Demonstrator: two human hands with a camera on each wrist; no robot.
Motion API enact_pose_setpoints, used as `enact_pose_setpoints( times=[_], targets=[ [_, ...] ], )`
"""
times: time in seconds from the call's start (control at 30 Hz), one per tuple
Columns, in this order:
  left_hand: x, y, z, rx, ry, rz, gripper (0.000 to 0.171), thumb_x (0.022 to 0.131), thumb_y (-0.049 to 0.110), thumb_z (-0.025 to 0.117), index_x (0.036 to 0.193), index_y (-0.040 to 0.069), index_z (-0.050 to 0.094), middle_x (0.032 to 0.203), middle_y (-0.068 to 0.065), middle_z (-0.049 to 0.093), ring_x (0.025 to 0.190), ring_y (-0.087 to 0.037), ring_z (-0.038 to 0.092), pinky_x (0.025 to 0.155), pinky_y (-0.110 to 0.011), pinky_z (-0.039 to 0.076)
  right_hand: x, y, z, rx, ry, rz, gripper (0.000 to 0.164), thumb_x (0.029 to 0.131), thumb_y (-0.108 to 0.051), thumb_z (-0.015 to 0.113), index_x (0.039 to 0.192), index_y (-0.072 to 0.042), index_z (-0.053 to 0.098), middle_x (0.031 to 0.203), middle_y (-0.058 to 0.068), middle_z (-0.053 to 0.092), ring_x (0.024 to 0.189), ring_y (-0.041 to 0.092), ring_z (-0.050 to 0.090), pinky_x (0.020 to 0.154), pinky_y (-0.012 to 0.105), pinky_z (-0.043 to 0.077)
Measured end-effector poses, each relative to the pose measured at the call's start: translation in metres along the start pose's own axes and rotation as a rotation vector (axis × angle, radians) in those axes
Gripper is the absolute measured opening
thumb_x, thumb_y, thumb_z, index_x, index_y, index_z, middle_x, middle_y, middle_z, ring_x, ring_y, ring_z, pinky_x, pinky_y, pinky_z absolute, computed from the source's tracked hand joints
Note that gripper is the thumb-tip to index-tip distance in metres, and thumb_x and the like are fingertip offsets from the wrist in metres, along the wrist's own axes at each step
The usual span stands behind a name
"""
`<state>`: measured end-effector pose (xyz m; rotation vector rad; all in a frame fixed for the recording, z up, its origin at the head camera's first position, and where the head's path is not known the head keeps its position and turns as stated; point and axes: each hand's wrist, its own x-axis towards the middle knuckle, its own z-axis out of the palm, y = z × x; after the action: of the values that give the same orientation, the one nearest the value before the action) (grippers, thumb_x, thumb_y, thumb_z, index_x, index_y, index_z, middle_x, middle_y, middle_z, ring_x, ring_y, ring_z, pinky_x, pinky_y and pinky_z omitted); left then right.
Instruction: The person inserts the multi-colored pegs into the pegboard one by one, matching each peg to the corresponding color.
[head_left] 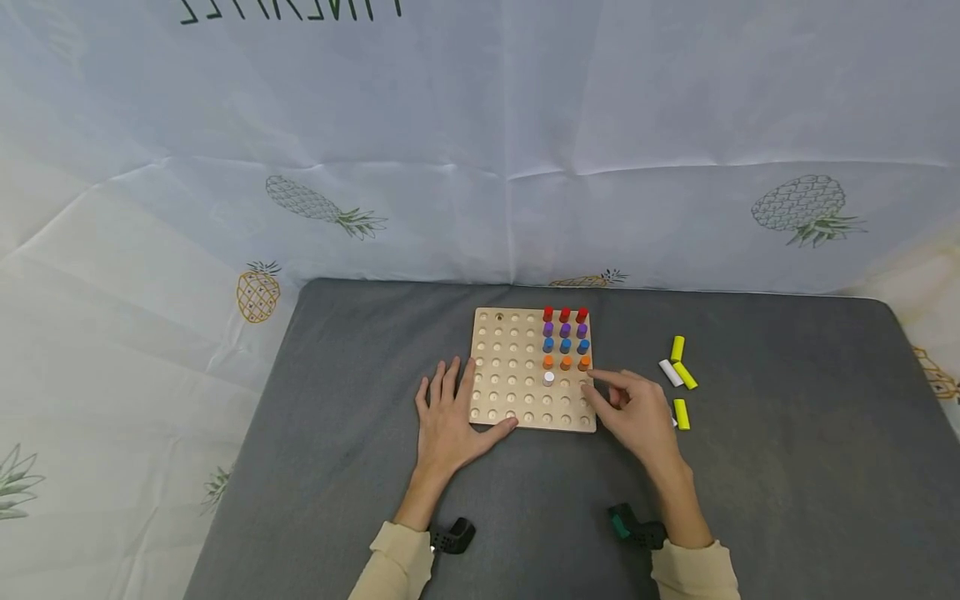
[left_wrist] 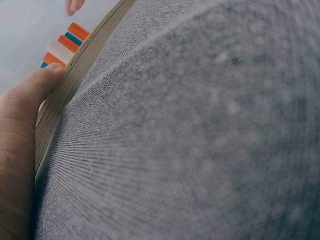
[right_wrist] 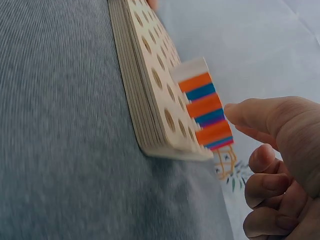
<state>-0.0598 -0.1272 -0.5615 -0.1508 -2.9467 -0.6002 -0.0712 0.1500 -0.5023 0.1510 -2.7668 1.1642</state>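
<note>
A light wooden pegboard (head_left: 495, 375) lies on the grey table. Red (head_left: 565, 315), purple (head_left: 565, 330), blue (head_left: 566, 346) and orange pegs (head_left: 566, 363) stand in rows of three at its far right; one white peg (head_left: 549, 378) stands just nearer. My left hand (head_left: 447, 425) has its fingers spread along the left edge, its thumb (left_wrist: 42, 80) touching the near edge. Over the right edge, near the orange row, is my right hand (head_left: 637, 414). Its thumb and index finger are extended slightly apart, with no peg visible between them; the other fingers (right_wrist: 267, 187) are curled.
To the right of the board lie loose pegs: yellow ones (head_left: 684, 375), a white one (head_left: 671, 372), and another white one partly hidden behind the right hand. A pineapple-print cloth (head_left: 450, 225) hangs behind the table (head_left: 787, 433).
</note>
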Motion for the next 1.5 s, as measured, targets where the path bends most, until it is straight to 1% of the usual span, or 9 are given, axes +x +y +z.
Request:
enact_pose_setpoints(
  times=[0.17,0.37,0.47,0.7,0.87,1.0,1.2,1.33,1.5],
  targets=[
    [0.0,-0.001,0.002,-0.002,0.023,0.013,0.114,0.075,0.087,0.058,0.163,0.021,0.028,0.163,-0.016,0.039,0.154,-0.039,0.031,0.123,-0.064,0.017,-0.005,0.007,-0.008,-0.022,0.039,-0.013,0.021,0.085,-0.012,0.083,0.105,-0.007,0.081,0.061,0.001,0.045,0.053,0.003,0.032,0.05,0.023,0.027],
    [-0.001,0.0,0.0,-0.004,0.004,0.002,0.114,0.074,0.082,0.064,0.164,0.022,0.026,0.164,-0.015,0.037,0.155,-0.038,0.028,0.124,-0.064,0.015,-0.011,0.02,-0.014,-0.048,0.077,-0.006,0.021,0.084,-0.011,0.084,0.105,-0.008,0.081,0.061,-0.002,0.044,0.052,0.004,0.031,0.049,0.023,0.026],
    [-0.001,0.0,0.0,-0.004,0.0,0.002,0.114,0.074,0.081,0.064,0.164,0.022,0.026,0.164,-0.015,0.037,0.155,-0.038,0.028,0.124,-0.064,0.015,-0.014,0.026,-0.018,-0.055,0.088,0.01,0.021,0.083,-0.012,0.084,0.104,-0.007,0.081,0.06,-0.003,0.043,0.05,0.004,0.031,0.048,0.023,0.025],
    [-0.001,-0.001,0.002,-0.004,0.018,0.014,0.114,0.075,0.087,0.057,0.163,0.02,0.029,0.163,-0.016,0.039,0.154,-0.039,0.03,0.122,-0.065,0.018,-0.022,0.038,-0.032,-0.06,0.109,0.079,0.021,0.084,-0.013,0.084,0.104,-0.007,0.081,0.061,-0.001,0.046,0.048,0.001,0.031,0.047,0.025,0.027],
    [-0.001,0.0,0.001,-0.002,0.017,0.012,0.114,0.075,0.087,0.057,0.163,0.021,0.029,0.163,-0.016,0.039,0.154,-0.039,0.03,0.122,-0.065,0.017,-0.027,0.046,-0.04,-0.097,0.105,0.125,0.024,0.084,-0.018,0.085,0.105,-0.008,0.081,0.064,0.0,0.047,0.049,0.001,0.031,0.046,0.025,0.026],
    [-0.001,0.0,0.001,0.004,0.014,0.011,0.114,0.075,0.085,0.06,0.163,0.021,0.028,0.163,-0.015,0.038,0.154,-0.039,0.03,0.122,-0.065,0.017,-0.029,0.05,-0.043,-0.127,0.095,0.135,0.026,0.084,-0.02,0.085,0.105,-0.007,0.081,0.066,0.0,0.045,0.05,0.001,0.029,0.046,0.025,0.024],
    [-0.001,-0.001,0.0,0.005,0.007,0.006,0.114,0.074,0.083,0.062,0.163,0.022,0.027,0.163,-0.015,0.038,0.154,-0.038,0.029,0.123,-0.064,0.017,-0.032,0.054,-0.044,-0.191,0.069,0.148,0.025,0.084,-0.023,0.084,0.103,-0.007,0.081,0.067,-0.001,0.045,0.053,0.003,0.03,0.047,0.025,0.023],
    [-0.001,0.0,0.001,0.004,0.017,0.012,0.114,0.074,0.083,0.062,0.163,0.021,0.029,0.163,-0.016,0.039,0.154,-0.04,0.031,0.122,-0.065,0.018,-0.032,0.054,-0.044,-0.21,0.047,0.166,0.025,0.085,-0.022,0.083,0.103,-0.006,0.081,0.068,0.0,0.046,0.054,0.007,0.033,0.048,0.026,0.024],
    [-0.001,0.0,0.0,0.0,0.001,0.002,0.114,0.074,0.082,0.064,0.163,0.022,0.027,0.163,-0.015,0.038,0.155,-0.039,0.029,0.123,-0.065,0.016,-0.032,0.053,-0.044,-0.222,0.024,0.187,0.025,0.086,-0.023,0.082,0.104,-0.006,0.08,0.07,0.002,0.047,0.055,0.009,0.034,0.048,0.027,0.024]
  ],
)
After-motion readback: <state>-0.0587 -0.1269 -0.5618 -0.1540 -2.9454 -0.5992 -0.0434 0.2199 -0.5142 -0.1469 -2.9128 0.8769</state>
